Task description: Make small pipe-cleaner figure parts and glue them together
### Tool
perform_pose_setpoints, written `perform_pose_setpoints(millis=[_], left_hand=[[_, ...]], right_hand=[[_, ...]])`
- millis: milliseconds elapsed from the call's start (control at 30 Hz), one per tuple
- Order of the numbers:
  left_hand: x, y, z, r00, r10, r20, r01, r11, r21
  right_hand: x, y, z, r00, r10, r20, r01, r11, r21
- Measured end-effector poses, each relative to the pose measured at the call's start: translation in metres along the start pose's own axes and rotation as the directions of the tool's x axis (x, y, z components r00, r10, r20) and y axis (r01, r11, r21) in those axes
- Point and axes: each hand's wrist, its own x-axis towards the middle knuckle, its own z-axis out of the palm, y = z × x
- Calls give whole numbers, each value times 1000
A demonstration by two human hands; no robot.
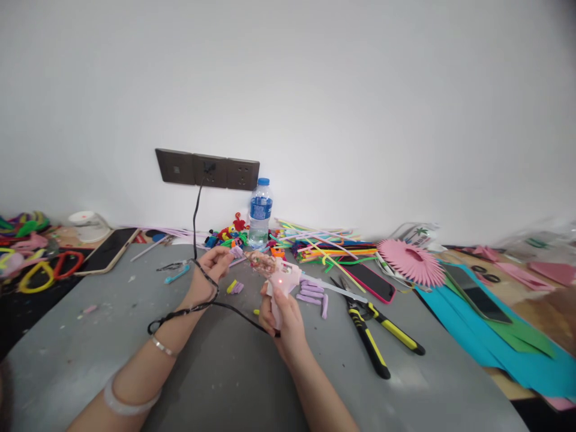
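The right hand (pixel 285 315) has its grip wrapped round the pink glue gun (pixel 290 273) above the table (pixel 216 378), seemingly so its front end faces the left hand (pixel 213 264). There the grip is narrow, pinching a small purple piece (pixel 236 252), perhaps to leave its end free. The black cord (pixel 238 309) crosses the left arm (pixel 182 321), as it reaches the wall socket (pixel 209 171).

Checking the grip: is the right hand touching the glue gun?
Touching: the head view shows the right hand wrapped around the glue gun.
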Motion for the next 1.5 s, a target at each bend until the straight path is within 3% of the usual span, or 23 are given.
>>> perform_pose_setpoints(millis=[733,1100,1367,1500], left_hand=[[-2,6,2,1000,-8,-10,9,999,34],[-1,9,1,999,-13,-44,12,999,-32],[-2,5,-2,1000,-11,-14,10,996,-85],[0,5,0,1000,-20,2,20,999,-43]], right_hand=[[-1,-4,4,1000,12,0,-12,1000,-7],[-2,-1,1,1000,14,16,-15,1000,24],[-3,-8,5,999,25,-30,-25,1000,-1],[0,-20,10,999,23,25,-24,999,43]])
